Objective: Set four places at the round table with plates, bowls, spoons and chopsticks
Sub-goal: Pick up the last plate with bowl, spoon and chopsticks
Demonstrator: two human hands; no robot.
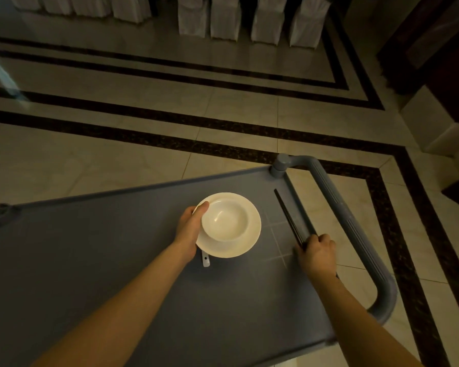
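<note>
A white bowl [225, 219] sits on a white plate [245, 246] over the grey cart top [90, 247]. My left hand [190, 230] grips the plate's left edge, thumb on the bowl's rim. A white spoon handle [205, 259] pokes out from under the plate by that hand. Dark chopsticks [286, 215] lie along the cart's right side. My right hand [318, 251] is closed on their near end. The round table is out of view.
The cart's grey handle bar [355, 229] curves along its right side, just beyond my right hand. Tiled floor with dark stripes [170, 120] stretches ahead. Chairs in white covers [249, 19] stand in a row at the far end. A dark wooden unit [435, 49] rises at the upper right.
</note>
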